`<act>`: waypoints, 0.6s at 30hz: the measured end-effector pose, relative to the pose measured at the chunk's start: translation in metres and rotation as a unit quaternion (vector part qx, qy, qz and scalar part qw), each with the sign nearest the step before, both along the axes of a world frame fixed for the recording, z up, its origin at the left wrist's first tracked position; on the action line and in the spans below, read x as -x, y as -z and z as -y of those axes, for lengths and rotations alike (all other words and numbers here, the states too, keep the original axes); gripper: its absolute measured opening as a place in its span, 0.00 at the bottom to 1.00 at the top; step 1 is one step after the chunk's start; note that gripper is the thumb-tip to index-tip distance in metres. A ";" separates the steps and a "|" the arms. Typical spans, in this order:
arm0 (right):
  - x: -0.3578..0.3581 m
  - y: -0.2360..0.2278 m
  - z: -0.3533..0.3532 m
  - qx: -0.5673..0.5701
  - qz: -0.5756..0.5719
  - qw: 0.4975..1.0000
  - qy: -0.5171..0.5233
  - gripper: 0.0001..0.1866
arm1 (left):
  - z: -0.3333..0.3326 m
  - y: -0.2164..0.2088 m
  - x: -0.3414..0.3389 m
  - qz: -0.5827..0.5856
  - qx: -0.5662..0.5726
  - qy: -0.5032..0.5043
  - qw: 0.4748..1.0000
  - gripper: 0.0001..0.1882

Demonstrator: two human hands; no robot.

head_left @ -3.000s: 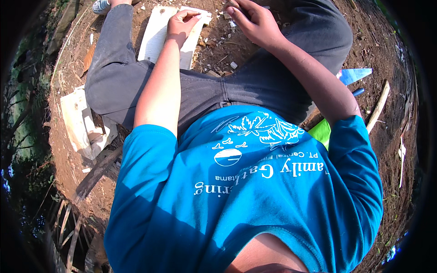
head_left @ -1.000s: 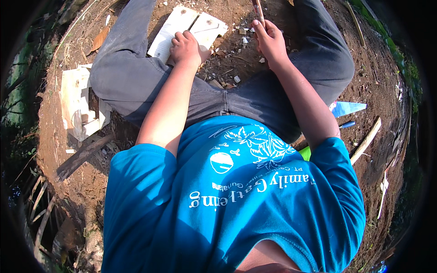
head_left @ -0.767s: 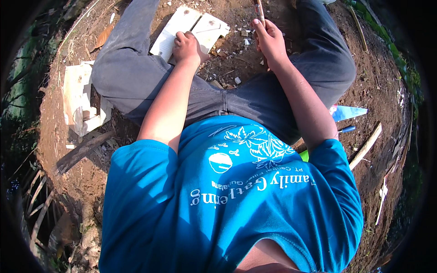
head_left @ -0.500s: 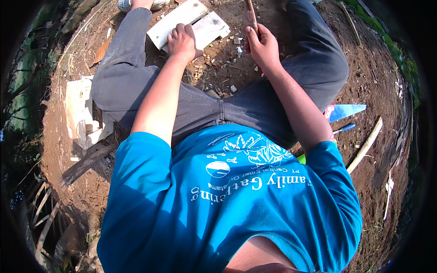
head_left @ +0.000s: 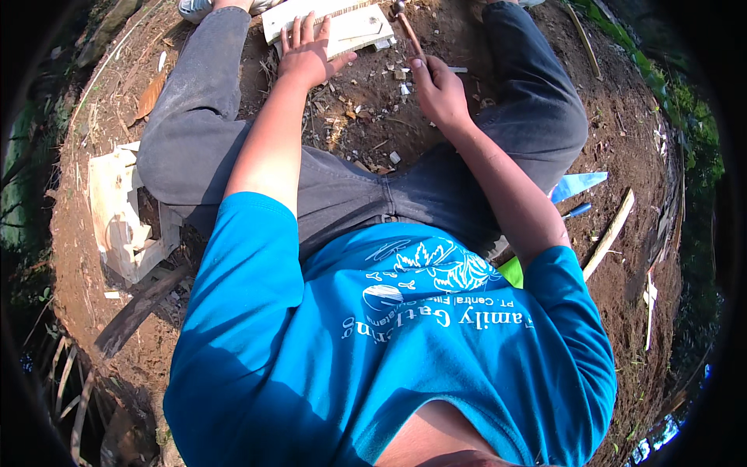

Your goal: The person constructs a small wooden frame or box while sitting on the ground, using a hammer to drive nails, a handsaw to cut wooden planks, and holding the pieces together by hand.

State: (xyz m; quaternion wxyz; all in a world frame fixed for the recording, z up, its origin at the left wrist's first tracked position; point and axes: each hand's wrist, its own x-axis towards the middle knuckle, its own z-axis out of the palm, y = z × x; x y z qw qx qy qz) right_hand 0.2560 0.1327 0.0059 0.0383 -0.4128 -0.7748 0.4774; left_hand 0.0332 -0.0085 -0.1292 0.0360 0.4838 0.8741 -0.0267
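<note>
While the left hand (head_left: 306, 56) presses flat, fingers spread, on the pale board (head_left: 342, 22), the right hand (head_left: 437, 92) grips a wooden-handled tool (head_left: 408, 29)

My left hand (head_left: 310, 56) lies flat on the pale wooden boards (head_left: 342, 23) at twelve o'clock, so that side is blocked ahead. My right hand (head_left: 438, 92) grips a thin wooden handle (head_left: 409, 35) that slants up toward twelve and bars the way between the hands near the top. The bare dirt patch (head_left: 366, 117) between my forearms is open, littered only with small chips. My legs (head_left: 194, 117) wall it in at ten and two o'clock. Out at nine a pale broken block (head_left: 117, 210) and a dark plank (head_left: 140, 307) crowd the ground. At three, a blue scrap (head_left: 577, 184) and a pale stick (head_left: 608, 233) lie well apart from my elbow.
</note>
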 end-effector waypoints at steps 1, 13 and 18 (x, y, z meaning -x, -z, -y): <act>0.003 -0.007 0.003 -0.010 -0.024 1.000 0.012 0.19 | 0.000 0.002 0.002 -0.016 0.004 -0.003 1.000 0.52; 0.012 -0.005 -0.001 -0.021 -0.135 0.988 0.065 0.15 | -0.009 -0.011 -0.007 -0.015 0.120 -0.013 0.993 0.45; 0.020 -0.050 -0.008 -0.053 -0.350 0.931 0.089 0.13 | -0.014 -0.030 -0.003 0.107 -0.010 0.011 0.994 0.46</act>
